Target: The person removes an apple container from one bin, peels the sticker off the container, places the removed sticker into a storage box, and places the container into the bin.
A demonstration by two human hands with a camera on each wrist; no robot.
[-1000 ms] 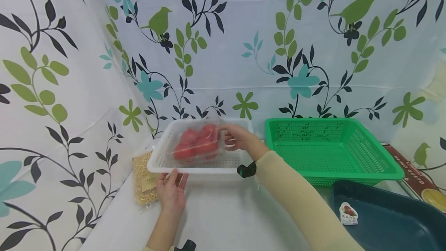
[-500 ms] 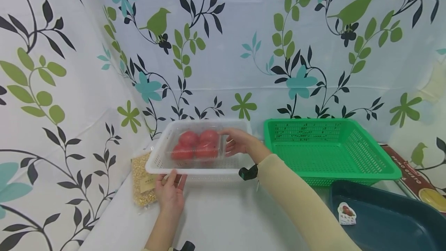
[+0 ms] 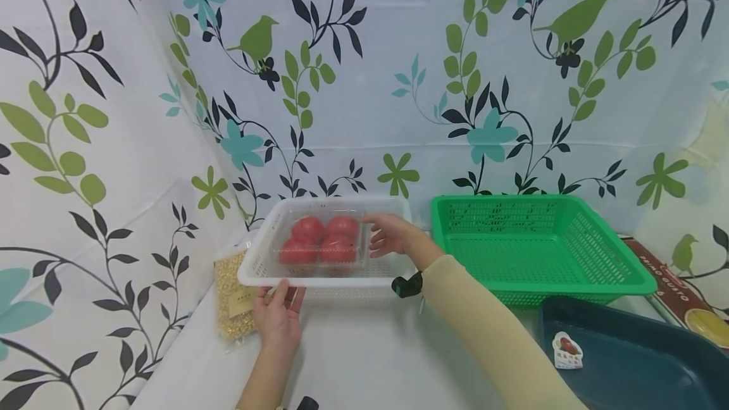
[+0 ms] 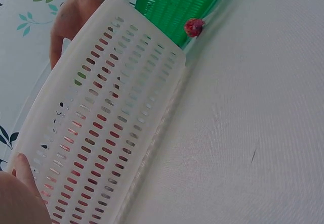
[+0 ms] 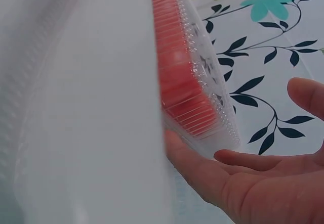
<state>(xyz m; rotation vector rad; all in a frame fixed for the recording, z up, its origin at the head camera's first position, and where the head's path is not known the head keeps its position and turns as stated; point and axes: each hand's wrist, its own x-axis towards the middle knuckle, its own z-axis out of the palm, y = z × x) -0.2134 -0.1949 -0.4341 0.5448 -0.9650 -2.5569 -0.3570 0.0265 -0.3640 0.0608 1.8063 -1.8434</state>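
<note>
A clear plastic box of red tomatoes (image 3: 317, 242) lies inside the white slotted basket (image 3: 376, 281). My right hand (image 3: 393, 235) is at the box's right end, index finger extended to its edge and thumb apart from the fingers. In the right wrist view, the basket wall partly hides the tomato box (image 5: 182, 72) and the hand's fingertips. My left hand (image 3: 279, 315) holds the basket's front rim from below, with a fingertip up on the rim. The left wrist view shows the slotted side of the basket (image 4: 101, 118) and part of my left hand (image 4: 23, 191) at its edge.
A green basket (image 3: 512, 271) stands to the right. In front of it sits a dark blue tray (image 3: 643, 359) with a small sticker (image 3: 567, 351). A bag of yellow kernels (image 3: 232, 302) lies at left, and a brown printed box (image 3: 672, 283) at far right.
The tomato box has gone from tilted to flatter and lower in the white basket. My right fingers have loosened at its end; my left hand keeps its place on the rim.
</note>
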